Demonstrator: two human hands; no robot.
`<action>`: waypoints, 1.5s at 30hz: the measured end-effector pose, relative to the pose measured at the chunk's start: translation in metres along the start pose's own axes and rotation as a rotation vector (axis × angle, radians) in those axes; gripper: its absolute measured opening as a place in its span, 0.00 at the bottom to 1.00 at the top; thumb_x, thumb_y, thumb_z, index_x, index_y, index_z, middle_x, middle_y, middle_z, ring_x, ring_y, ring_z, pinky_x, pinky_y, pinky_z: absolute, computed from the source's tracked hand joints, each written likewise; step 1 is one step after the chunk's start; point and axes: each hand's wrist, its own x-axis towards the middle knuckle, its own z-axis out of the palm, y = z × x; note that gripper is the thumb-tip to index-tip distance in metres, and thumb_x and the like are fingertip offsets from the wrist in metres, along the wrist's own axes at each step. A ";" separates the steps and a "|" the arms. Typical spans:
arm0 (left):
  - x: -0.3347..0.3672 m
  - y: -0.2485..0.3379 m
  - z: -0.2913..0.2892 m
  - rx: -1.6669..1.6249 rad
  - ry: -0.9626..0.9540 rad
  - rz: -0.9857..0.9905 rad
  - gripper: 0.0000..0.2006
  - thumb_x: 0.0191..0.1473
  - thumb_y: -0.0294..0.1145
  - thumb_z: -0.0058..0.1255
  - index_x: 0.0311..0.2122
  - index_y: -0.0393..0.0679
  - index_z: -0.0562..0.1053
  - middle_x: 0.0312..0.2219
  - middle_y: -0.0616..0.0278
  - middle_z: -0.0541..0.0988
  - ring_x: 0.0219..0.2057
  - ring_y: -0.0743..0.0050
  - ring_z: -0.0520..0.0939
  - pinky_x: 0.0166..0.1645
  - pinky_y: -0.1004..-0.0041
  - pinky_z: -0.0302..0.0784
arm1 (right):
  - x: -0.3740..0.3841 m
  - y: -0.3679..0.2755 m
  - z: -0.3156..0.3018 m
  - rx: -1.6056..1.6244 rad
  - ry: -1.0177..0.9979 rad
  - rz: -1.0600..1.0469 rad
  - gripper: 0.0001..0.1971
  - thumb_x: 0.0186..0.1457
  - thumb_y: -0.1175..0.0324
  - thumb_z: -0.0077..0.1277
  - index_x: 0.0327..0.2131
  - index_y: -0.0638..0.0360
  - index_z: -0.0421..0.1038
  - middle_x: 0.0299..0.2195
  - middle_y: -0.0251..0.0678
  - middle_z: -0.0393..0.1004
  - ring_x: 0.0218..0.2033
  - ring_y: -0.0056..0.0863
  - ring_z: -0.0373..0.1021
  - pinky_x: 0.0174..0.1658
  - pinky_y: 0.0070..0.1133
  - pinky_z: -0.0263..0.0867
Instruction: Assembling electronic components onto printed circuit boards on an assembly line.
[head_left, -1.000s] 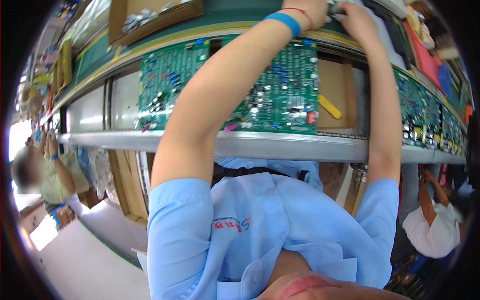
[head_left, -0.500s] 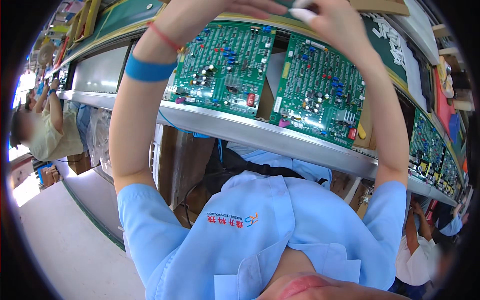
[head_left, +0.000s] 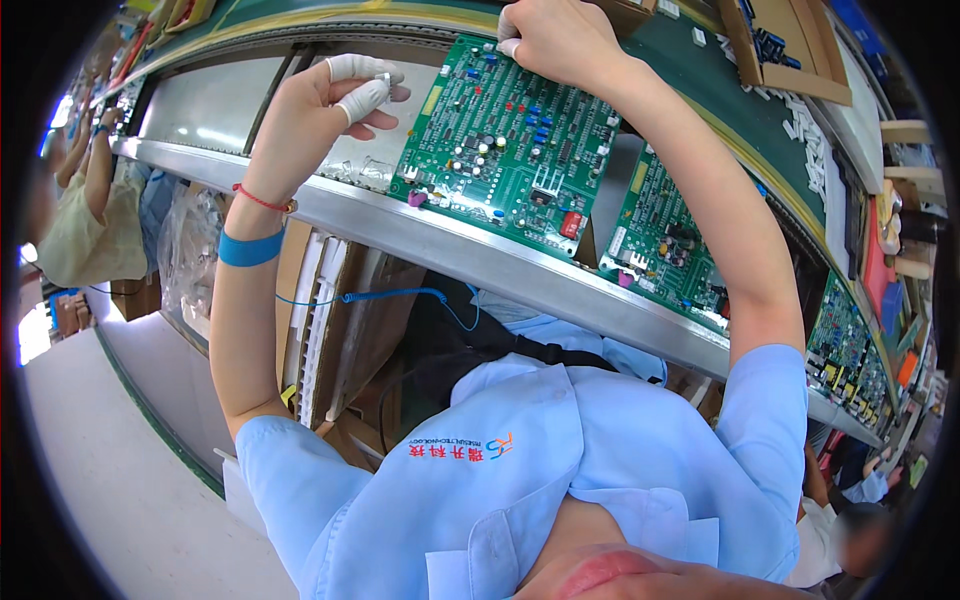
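Note:
My left hand (head_left: pixel 335 110) is raised left of the nearer green circuit board (head_left: pixel 480 190). White finger cots cover its thumb and forefinger, which pinch a small white connector (head_left: pixel 387 84). A blue wrist strap (head_left: pixel 251 249) with a coiled cord is round that wrist. My right hand (head_left: pixel 562 42) reaches over the far edge of the same board. Its cotted thumb and curled fingers are pressed together at a far corner; what they hold, if anything, is hidden. Partly under my right forearm lies a second circuit board (head_left: pixel 655 245).
A metal rail (head_left: pixel 400 222) runs along the near side of the line. Loose white parts (head_left: pixel 803 135) lie on the green bench at right, beside a cardboard box (head_left: pixel 815 70) of dark components. More boards (head_left: pixel 850 340) are farther right; a co-worker (head_left: pixel 85 225) is at far left.
My hands have separated: the left moved left and nearer with the connector, while the right came left to the board's far edge. Both boards appear farther right in view.

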 end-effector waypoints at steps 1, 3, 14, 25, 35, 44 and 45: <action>0.000 -0.009 -0.001 0.007 0.021 0.016 0.12 0.59 0.29 0.49 0.46 0.38 0.73 0.37 0.60 0.81 0.32 0.80 0.82 0.34 0.84 0.75 | 0.001 -0.008 -0.007 -0.036 -0.063 0.035 0.08 0.45 0.67 0.53 0.24 0.60 0.76 0.26 0.46 0.77 0.32 0.43 0.75 0.36 0.35 0.70; 0.000 -0.020 -0.006 0.076 0.015 0.006 0.12 0.58 0.29 0.50 0.46 0.38 0.73 0.36 0.61 0.81 0.30 0.81 0.81 0.33 0.84 0.74 | 0.003 -0.013 -0.009 -0.054 -0.061 0.027 0.08 0.45 0.67 0.53 0.24 0.61 0.76 0.25 0.46 0.77 0.31 0.43 0.75 0.35 0.35 0.70; -0.008 -0.023 0.003 0.255 -0.004 -0.095 0.12 0.53 0.29 0.56 0.42 0.34 0.77 0.26 0.63 0.80 0.22 0.84 0.74 0.29 0.82 0.72 | 0.000 -0.017 -0.006 -0.184 -0.047 0.015 0.07 0.46 0.68 0.52 0.23 0.61 0.75 0.25 0.45 0.76 0.31 0.42 0.74 0.34 0.35 0.70; -0.013 -0.028 0.004 0.287 0.050 -0.055 0.12 0.53 0.28 0.57 0.41 0.35 0.76 0.25 0.65 0.80 0.23 0.85 0.74 0.29 0.82 0.72 | -0.003 -0.014 -0.003 -0.156 -0.036 -0.044 0.07 0.47 0.68 0.52 0.23 0.61 0.75 0.26 0.44 0.76 0.31 0.41 0.74 0.34 0.34 0.69; -0.012 -0.033 0.006 0.447 0.052 -0.031 0.11 0.54 0.33 0.57 0.34 0.34 0.76 0.22 0.65 0.78 0.22 0.84 0.74 0.29 0.81 0.71 | 0.002 -0.014 -0.008 -0.065 -0.107 0.026 0.07 0.47 0.68 0.52 0.25 0.60 0.77 0.26 0.43 0.77 0.32 0.40 0.74 0.35 0.33 0.70; -0.007 -0.042 0.004 0.482 -0.004 -0.010 0.13 0.53 0.35 0.57 0.34 0.32 0.77 0.25 0.59 0.79 0.25 0.78 0.77 0.32 0.79 0.73 | 0.007 0.005 -0.003 0.455 0.043 -0.332 0.11 0.48 0.66 0.51 0.33 0.57 0.79 0.32 0.44 0.78 0.35 0.42 0.74 0.39 0.33 0.69; -0.006 -0.035 0.005 0.484 -0.005 -0.010 0.13 0.53 0.35 0.57 0.34 0.32 0.77 0.25 0.59 0.79 0.25 0.78 0.77 0.32 0.79 0.73 | -0.003 0.026 -0.004 0.207 -0.016 -0.140 0.11 0.49 0.66 0.51 0.34 0.58 0.79 0.32 0.44 0.78 0.35 0.42 0.74 0.40 0.32 0.69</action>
